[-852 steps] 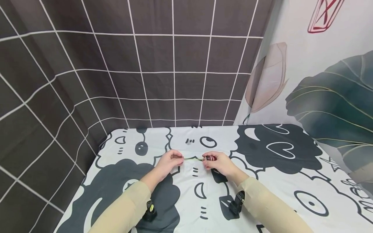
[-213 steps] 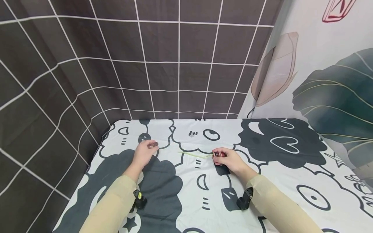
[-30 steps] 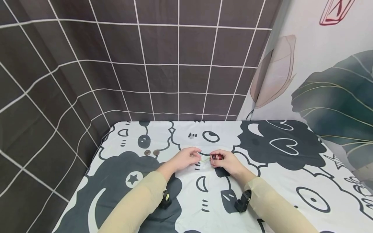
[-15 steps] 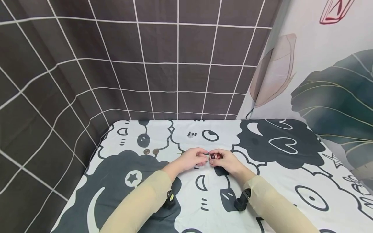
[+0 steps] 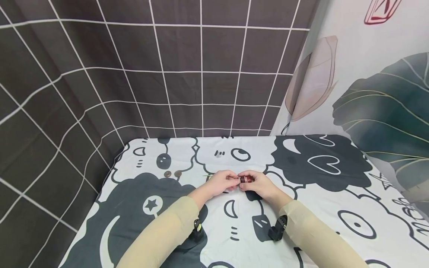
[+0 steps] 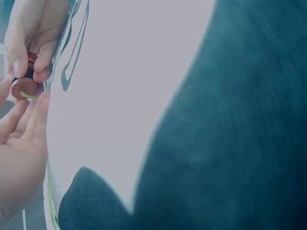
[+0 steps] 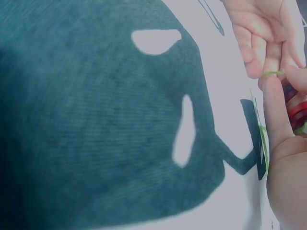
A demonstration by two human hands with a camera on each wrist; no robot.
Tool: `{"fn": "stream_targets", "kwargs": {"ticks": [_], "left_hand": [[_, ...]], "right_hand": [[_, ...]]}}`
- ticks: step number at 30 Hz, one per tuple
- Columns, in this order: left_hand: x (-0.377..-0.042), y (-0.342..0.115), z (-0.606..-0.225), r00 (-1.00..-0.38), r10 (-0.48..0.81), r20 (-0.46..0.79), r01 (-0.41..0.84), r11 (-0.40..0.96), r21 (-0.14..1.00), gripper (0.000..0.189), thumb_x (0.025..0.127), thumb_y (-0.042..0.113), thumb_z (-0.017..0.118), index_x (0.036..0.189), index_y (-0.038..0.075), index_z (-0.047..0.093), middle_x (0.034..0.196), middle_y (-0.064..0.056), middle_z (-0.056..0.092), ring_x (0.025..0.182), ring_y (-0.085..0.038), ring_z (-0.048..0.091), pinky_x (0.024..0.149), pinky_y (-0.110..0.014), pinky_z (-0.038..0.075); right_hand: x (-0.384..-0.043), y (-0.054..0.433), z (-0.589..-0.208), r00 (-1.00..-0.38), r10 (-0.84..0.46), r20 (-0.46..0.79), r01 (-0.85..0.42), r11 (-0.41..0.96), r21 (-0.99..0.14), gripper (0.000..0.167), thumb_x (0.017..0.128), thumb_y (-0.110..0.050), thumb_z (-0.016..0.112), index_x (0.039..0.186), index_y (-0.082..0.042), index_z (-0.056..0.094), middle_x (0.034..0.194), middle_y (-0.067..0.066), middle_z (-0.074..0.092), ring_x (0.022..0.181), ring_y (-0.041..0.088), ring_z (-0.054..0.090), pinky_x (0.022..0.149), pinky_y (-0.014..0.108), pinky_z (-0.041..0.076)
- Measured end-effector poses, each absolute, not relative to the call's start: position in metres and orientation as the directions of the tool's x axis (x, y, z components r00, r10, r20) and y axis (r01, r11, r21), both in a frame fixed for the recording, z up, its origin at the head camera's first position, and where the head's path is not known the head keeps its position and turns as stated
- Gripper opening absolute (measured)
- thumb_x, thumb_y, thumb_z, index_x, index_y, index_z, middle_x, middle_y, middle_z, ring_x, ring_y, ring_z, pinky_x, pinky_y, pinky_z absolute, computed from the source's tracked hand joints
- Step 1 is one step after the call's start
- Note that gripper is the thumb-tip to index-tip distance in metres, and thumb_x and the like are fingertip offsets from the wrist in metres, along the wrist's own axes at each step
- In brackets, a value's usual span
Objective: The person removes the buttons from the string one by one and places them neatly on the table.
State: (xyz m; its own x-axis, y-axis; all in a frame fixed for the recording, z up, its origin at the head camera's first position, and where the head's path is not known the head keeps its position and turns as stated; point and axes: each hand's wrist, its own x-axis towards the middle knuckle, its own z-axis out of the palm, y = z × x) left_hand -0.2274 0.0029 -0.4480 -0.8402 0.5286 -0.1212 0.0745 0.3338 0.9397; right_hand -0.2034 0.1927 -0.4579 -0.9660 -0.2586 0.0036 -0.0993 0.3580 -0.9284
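Observation:
My right hand [image 5: 261,183] grips a short stack of buttons [image 5: 247,179], red, dark and pale, between thumb and fingers. A light green cord [image 6: 27,96] comes out through the hole of the tan end button [image 6: 20,88]. The thumb and fingertips of my left hand [image 5: 221,181] meet at that end of the stack, pinching at the cord. Part of the pinch is hidden behind the fingers. In the right wrist view the cord lies across a right fingertip, with the left palm open toward the camera beyond. The cord's thin tail shows behind the left hand in the head view.
Two loose brown buttons [image 5: 172,174] lie on the cloth to the left of my left hand. A black-and-white cartoon cloth [image 5: 221,217] covers the surface. Behind it hangs a dark grid curtain [image 5: 181,89], and a leaf-print curtain [image 5: 378,111] is at the right.
In the last second my left hand has moved right, along the cord to the end of the stack. Seven seconds ago it held a brown button at the left. The right hand has kept its grip.

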Motion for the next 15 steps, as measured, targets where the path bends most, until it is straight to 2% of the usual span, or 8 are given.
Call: {"fn": "stream_targets", "kwargs": {"ticks": [8, 15], "left_hand": [[-0.2278, 0.0031, -0.4489, -0.838, 0.529, -0.136, 0.057, 0.331, 0.942, 0.025, 0.09, 0.017, 0.063, 0.11, 0.001, 0.064, 0.088, -0.004, 0.067, 0.075, -0.015, 0.064, 0.069, -0.027, 0.053], [-0.2278, 0.0023, -0.4494, -0.841, 0.525, -0.132, 0.065, 0.339, 0.939, 0.025, 0.09, 0.018, 0.063, 0.109, 0.001, 0.064, 0.09, -0.004, 0.067, 0.077, -0.017, 0.065, 0.07, -0.028, 0.053]], "right_hand": [[-0.2032, 0.194, -0.4601, -0.955, -0.296, -0.024, -0.071, 0.306, -0.949, 0.048, 0.076, -0.012, 0.072, 0.119, 0.002, 0.056, 0.093, 0.009, 0.068, 0.083, 0.018, 0.063, 0.073, 0.024, 0.049], [-0.203, 0.1944, -0.4586, -0.944, -0.329, -0.036, -0.043, 0.227, -0.973, 0.045, 0.081, -0.01, 0.071, 0.116, 0.006, 0.049, 0.094, 0.013, 0.068, 0.083, 0.019, 0.066, 0.072, 0.026, 0.051]]}}
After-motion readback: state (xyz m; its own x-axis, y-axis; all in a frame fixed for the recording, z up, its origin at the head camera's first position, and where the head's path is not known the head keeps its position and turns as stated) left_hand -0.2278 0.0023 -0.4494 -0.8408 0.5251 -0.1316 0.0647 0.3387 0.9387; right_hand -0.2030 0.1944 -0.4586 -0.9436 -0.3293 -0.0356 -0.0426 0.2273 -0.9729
